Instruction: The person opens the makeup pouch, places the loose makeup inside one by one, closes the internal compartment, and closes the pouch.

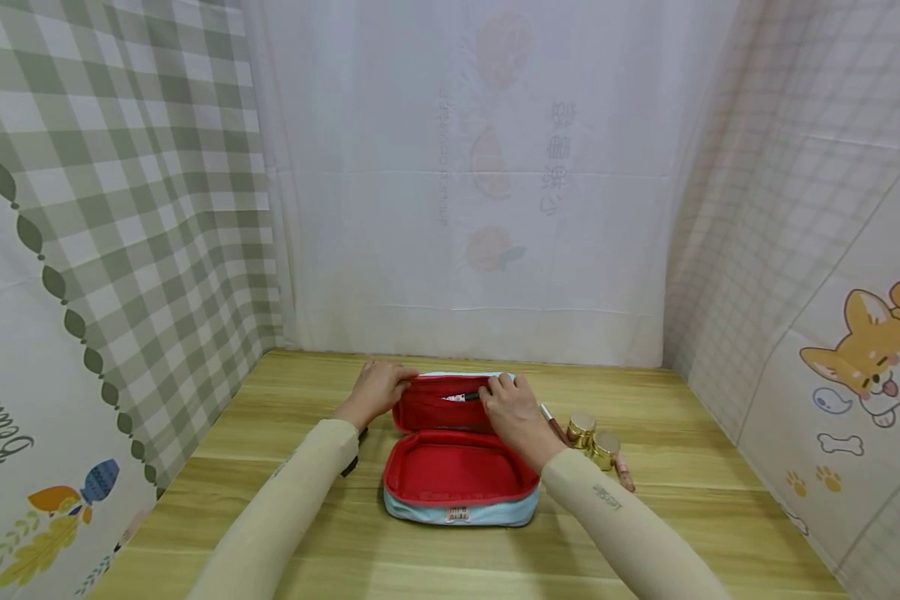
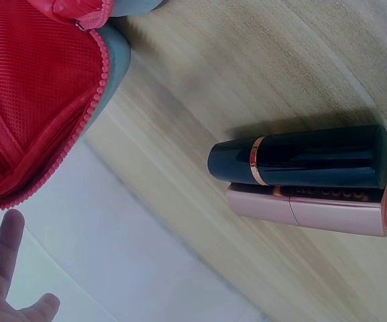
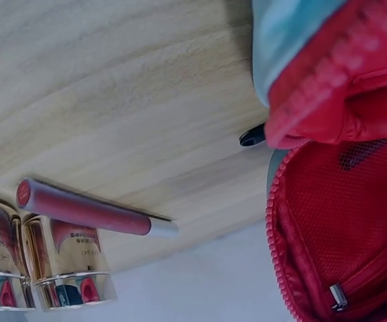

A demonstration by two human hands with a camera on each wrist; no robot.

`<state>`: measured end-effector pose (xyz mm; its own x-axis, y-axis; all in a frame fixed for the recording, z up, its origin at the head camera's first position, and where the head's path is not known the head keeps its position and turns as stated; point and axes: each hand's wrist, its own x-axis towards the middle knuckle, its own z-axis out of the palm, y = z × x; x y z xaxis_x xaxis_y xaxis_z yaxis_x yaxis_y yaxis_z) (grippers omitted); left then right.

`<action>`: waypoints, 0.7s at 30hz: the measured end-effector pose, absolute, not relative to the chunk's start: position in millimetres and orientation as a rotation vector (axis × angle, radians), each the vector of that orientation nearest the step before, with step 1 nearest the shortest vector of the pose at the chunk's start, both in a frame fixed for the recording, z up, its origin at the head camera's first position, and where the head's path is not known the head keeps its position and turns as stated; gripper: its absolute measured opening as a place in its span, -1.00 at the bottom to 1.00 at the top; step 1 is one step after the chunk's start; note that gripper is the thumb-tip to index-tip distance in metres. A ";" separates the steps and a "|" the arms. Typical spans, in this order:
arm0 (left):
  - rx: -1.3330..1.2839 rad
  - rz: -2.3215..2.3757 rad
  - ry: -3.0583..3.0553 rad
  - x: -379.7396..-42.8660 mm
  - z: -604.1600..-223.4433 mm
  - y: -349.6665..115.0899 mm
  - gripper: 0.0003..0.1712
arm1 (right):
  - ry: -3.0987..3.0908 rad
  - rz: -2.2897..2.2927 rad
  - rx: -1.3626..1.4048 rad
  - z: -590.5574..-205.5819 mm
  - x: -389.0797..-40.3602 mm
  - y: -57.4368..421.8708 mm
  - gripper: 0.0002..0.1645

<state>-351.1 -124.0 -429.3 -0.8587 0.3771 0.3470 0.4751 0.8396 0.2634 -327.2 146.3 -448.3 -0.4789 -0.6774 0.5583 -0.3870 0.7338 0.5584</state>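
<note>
A cosmetic bag (image 1: 457, 475), pale blue with a red lining, lies unzipped on the table, its lid raised at the back. My left hand (image 1: 378, 389) holds the lid's upper left edge. In the left wrist view, some fingers of that hand (image 2: 2, 268) are spread beside the zipper rim. My right hand (image 1: 512, 410) is at the lid's right side, its curled fingers pinching the dark end of a slim black-and-white item (image 1: 461, 397) at the lid's inner pocket. The right hand is outside the right wrist view, where a zipper pull (image 3: 339, 297) shows on the red mesh.
Right of the bag are two gold-coloured jars (image 1: 604, 448), a lip gloss tube (image 3: 86, 209) and a pink tube (image 1: 625, 473). A black lipstick tube (image 2: 307, 157) and a pink one (image 2: 314, 209) lie left of it. Curtains (image 1: 457, 208) enclose the table (image 1: 300, 533).
</note>
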 end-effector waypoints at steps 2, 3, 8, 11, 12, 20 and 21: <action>-0.647 -0.495 -2.739 -350.7 -429.1 -124.0 -0.67 | -2.115 -0.450 0.788 -449.2 -327.6 144.4 -0.72; -0.647 -0.494 -2.739 -350.6 -429.0 -124.1 -0.67 | -2.106 -0.441 0.784 -449.8 -327.9 143.4 -0.70; -0.651 -0.486 -2.741 -350.2 -428.8 -124.1 -0.67 | -2.082 -0.386 0.780 -454.5 -329.9 139.8 -0.59; -0.655 -0.489 -2.744 -349.8 -428.5 -124.0 -0.66 | -2.098 -0.369 0.785 -457.7 -330.4 138.9 -0.61; -0.655 -0.490 -2.746 -349.8 -428.4 -123.9 -0.66 | -2.105 -0.365 0.784 -458.7 -330.4 138.7 -0.64; -0.654 -0.488 -2.752 -350.5 -428.6 -124.3 -0.66 | -2.167 -0.377 0.760 -464.0 -327.9 135.0 -0.88; -0.656 -0.489 -2.749 -350.3 -428.5 -124.4 -0.67 | -2.173 -0.380 0.758 -464.6 -327.5 134.3 -0.90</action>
